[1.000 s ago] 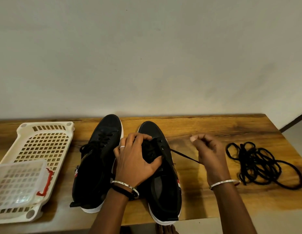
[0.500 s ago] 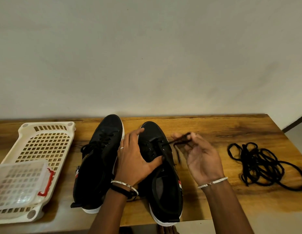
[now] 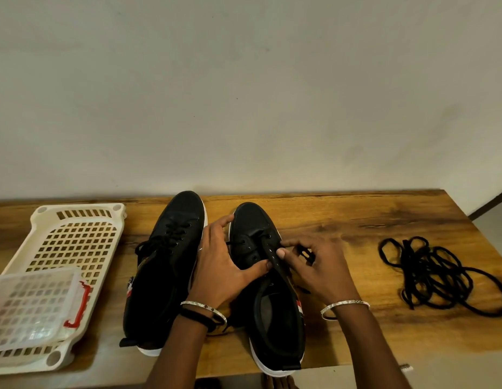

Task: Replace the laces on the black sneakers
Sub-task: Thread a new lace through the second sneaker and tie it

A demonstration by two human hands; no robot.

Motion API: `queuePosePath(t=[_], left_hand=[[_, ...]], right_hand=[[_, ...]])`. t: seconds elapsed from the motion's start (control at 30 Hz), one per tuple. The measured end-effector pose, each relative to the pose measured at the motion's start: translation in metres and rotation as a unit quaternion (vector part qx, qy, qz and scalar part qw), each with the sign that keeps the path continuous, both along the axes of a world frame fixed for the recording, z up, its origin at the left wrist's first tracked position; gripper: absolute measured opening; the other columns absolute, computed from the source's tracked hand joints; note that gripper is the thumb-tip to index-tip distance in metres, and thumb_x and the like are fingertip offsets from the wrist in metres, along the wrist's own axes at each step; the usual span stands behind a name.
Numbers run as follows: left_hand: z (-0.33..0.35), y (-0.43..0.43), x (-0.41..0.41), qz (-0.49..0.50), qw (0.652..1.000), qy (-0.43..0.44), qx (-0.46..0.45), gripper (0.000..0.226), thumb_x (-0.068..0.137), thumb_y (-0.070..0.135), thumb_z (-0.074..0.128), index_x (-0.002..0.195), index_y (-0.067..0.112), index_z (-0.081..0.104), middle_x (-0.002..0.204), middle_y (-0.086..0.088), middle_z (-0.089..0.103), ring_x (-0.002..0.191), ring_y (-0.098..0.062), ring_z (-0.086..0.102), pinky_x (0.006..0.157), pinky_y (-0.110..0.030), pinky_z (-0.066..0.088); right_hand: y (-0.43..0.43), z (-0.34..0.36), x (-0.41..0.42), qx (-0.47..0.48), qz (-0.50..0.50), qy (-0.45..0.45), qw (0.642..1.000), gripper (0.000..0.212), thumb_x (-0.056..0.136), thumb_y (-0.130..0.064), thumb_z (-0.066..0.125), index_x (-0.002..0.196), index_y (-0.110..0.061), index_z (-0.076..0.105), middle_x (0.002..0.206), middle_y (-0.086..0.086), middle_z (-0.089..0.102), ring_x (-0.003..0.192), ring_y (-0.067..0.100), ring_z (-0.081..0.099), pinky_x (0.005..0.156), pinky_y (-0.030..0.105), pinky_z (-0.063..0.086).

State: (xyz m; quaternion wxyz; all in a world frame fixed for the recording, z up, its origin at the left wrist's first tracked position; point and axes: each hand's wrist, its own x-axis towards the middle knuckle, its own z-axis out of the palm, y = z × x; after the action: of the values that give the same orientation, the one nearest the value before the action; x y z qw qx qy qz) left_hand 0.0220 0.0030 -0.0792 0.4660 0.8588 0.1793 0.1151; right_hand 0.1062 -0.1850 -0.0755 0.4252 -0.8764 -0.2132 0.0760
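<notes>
Two black sneakers with white soles stand side by side on the wooden table (image 3: pixel 342 220), toes pointing away from me. The left sneaker (image 3: pixel 165 262) still has its black lace threaded. My left hand (image 3: pixel 224 265) grips the right sneaker (image 3: pixel 255 226) over its left side, thumb on the tongue. My right hand (image 3: pixel 311 265) is at that sneaker's right eyelet row, its fingers curled round a bunched black lace (image 3: pixel 306 252) and its thumb pinching at the eyelet edge. Few lace crossings remain visible near the toe.
A loose tangle of black laces (image 3: pixel 437 276) lies on the table at the right. A cream perforated plastic basket (image 3: pixel 76 240) sits at the left with a clear lidded box with red clasps (image 3: pixel 31 304) on it. The table's front edge is close.
My right hand pulled the lace out to the right, then gathered it and came back to the right sneaker's eyelets. My left hand kept its grip on the sneaker.
</notes>
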Motion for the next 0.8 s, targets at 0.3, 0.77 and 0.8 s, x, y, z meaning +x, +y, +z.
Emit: queuePosePath(t=[0.3,0.77,0.8], left_hand=[[0.001,0.001,-0.002,0.002,1.0,-0.009,-0.017,0.109,0.048,0.066,0.083,0.14,0.043,0.028,0.131,0.019,0.032,0.121,-0.006,0.048,0.098,-0.026,0.047],[0.003,0.0,-0.003,0.05,0.999,-0.016,-0.003,0.059,0.072,0.037,0.085,0.118,0.031,0.05,0.115,0.01,0.046,0.098,-0.003,0.054,0.082,-0.018,0.048],[0.002,0.0,-0.002,0.055,0.998,-0.018,0.014,0.047,0.074,0.033,0.084,0.111,0.027,0.055,0.108,0.008,0.049,0.089,-0.003,0.055,0.077,-0.014,0.047]], right_hand=[[-0.003,0.015,0.001,0.288,-0.021,0.193,0.938,0.012,0.095,-0.014,0.065,0.085,-0.014,0.069,0.08,-0.011,0.071,0.08,0.003,0.063,0.078,0.026,0.046],[0.005,0.014,-0.002,0.257,-0.105,0.162,0.947,0.01,0.088,-0.005,0.072,0.087,-0.012,0.065,0.063,-0.004,0.055,0.055,0.008,0.051,0.059,0.027,0.047],[0.008,0.011,-0.004,0.195,-0.076,0.119,0.971,0.011,0.086,-0.005,0.075,0.088,-0.014,0.069,0.065,-0.005,0.059,0.059,0.006,0.055,0.061,0.023,0.048]])
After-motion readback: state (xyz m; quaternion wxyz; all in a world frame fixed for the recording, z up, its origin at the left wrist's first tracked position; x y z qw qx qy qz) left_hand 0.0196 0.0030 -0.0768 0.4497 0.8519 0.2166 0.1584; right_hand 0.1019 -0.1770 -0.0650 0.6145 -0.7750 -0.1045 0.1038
